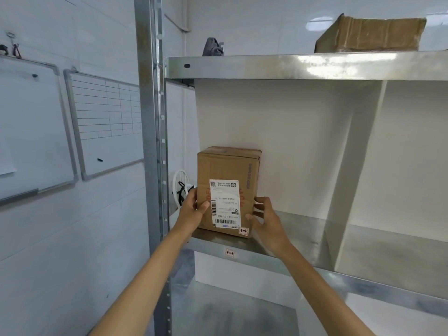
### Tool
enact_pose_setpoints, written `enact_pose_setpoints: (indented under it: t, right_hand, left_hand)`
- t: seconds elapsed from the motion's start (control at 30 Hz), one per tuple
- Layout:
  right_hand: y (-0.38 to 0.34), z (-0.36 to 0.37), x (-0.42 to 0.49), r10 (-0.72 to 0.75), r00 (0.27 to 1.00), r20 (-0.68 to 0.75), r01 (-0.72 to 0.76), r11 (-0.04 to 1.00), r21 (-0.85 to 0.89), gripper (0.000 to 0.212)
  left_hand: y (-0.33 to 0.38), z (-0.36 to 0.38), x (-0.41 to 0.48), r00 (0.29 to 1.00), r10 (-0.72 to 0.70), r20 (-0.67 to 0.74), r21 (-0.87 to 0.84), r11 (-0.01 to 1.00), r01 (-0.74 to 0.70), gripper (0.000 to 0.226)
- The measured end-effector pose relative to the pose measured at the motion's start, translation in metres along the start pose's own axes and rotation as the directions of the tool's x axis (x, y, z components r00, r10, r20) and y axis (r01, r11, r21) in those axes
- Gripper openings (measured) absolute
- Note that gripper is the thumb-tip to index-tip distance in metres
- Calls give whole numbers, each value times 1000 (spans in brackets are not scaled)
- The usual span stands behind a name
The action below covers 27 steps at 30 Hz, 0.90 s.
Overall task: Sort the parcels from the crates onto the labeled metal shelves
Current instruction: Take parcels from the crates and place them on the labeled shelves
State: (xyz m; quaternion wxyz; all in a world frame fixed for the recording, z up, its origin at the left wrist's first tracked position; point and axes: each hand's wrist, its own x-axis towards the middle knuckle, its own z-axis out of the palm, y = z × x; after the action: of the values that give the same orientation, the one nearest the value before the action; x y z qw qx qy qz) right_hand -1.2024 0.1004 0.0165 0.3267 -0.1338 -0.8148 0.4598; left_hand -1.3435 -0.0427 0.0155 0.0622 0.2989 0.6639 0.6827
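Now | parcels point(371, 32) point(228, 170): 2 | left hand point(194, 207) grips lower parcel point(228, 166) | right fingers point(261, 201) curled, grip unclear

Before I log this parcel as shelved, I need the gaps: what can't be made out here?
Head view:
- Print on the label of the box: too small, upside down.
- Fingers of the left hand: hidden behind the box.
- Base of the carton: hidden by the shelf lip.

A brown cardboard parcel box point(228, 170) stands upright at the left end of the stainless-steel shelf point(315, 241), its white shipping label point(225, 204) upside down, a small "1-1" sticker point(244, 230) at its lower corner.
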Motion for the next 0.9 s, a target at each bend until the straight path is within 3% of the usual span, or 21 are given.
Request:
enact_pose_setpoints:
  t: [0.4,0.57,0.73,0.9]
  right_hand:
    - [5,4,4,-1,999,-42,2,1000,8,46]
    - [6,1,-12,-68,990,-123,58,995,-82,52]
    - [4,-6,-51,-288,933,-217,272,957,-100,41]
    - [-8,-12,-94,-326,942,-78,330,943,47,37]
  left_hand:
    - [5,14,-2,995,-88,-50,56,994,91,41]
    - [4,13,-23,983,-142,-116,133,979,157,57]
    - [12,13,-67,967,-4,-255,222,973,62,46]
    - [31,8,-129,962,102,-254,267,963,-32,35]
